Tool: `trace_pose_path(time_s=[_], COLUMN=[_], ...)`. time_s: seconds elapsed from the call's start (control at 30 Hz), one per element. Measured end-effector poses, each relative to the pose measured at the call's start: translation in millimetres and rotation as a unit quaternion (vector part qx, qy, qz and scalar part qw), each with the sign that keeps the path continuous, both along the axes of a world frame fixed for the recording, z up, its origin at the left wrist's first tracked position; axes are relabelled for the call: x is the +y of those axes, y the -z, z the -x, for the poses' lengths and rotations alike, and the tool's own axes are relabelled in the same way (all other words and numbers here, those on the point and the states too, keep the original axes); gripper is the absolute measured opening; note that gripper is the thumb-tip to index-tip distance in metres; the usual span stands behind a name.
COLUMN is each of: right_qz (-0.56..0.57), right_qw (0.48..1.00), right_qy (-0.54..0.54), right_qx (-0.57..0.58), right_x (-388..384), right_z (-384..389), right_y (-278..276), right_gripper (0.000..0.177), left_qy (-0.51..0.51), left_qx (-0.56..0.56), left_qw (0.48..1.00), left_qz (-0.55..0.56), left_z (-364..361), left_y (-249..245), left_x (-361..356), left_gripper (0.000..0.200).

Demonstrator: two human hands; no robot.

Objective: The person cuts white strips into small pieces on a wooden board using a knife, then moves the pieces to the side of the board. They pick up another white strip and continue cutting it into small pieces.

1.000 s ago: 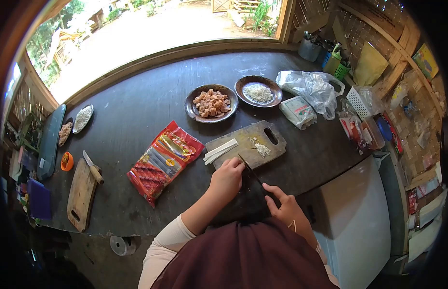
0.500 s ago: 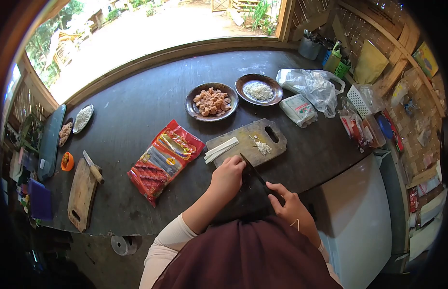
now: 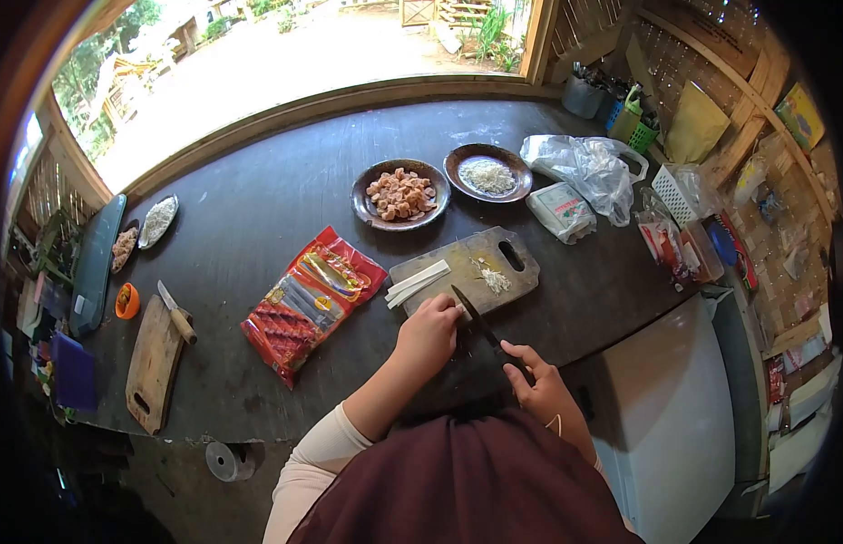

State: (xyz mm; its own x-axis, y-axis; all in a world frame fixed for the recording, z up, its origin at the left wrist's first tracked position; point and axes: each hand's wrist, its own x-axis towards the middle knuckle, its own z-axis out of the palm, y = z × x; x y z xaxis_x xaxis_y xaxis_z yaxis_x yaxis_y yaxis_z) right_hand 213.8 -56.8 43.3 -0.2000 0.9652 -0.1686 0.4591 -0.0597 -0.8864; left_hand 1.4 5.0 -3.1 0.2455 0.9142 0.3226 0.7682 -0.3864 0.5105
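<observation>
Right fingers (image 3: 523, 352) gripping knife (image 3: 478, 317), tip pointing forward-left, long blade slanting over cutting board (image 3: 467, 249), left fingers (image 3: 441, 311) holding white strip (image 3: 461, 311)

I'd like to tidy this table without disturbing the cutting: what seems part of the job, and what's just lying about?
Seemingly in use:
dark-bladed knife in the right hand
cutting board by the left hand
white strips and chopped bits on it
perhaps the dish of white pieces

Seemingly just lying about:
red packet
wooden-handled knife
second board
plastic bag
</observation>
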Motion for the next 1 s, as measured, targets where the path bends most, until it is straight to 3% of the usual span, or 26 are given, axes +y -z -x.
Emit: trace_pose_path(time_s=[0.33, 0.5, 0.73, 1.0], right_qz=[0.018, -0.050, -0.006, -0.069], right_qw=[1.000, 0.999, 1.000, 0.997], right_qy=[0.003, -0.009, -0.001, -0.016], right_qx=[-0.023, -0.017, -0.028, -0.037], right_x=[-1.2, -1.6, -4.4, 2.2], right_z=[4.1, 3.4, 5.1, 8.6], right_y=[-6.3, 3.9, -4.2, -0.3], right_gripper=[0.036, 0.036, 0.036, 0.036], left_qy=[0.005, 0.008, 0.002, 0.009], left_qx=[-0.007, -0.003, 0.002, 0.002], left_qw=[1.000, 1.000, 1.000, 1.000], left_qz=[0.002, -0.003, 0.009, 0.002], left_z=[0.5, 1.2, -0.3, 0.4], left_y=[-1.8, -0.7, -4.5, -4.9], left_x=[0.5, 1.8, 0.5, 1.2], left_gripper=[0.023, 0.022, 0.023, 0.021])
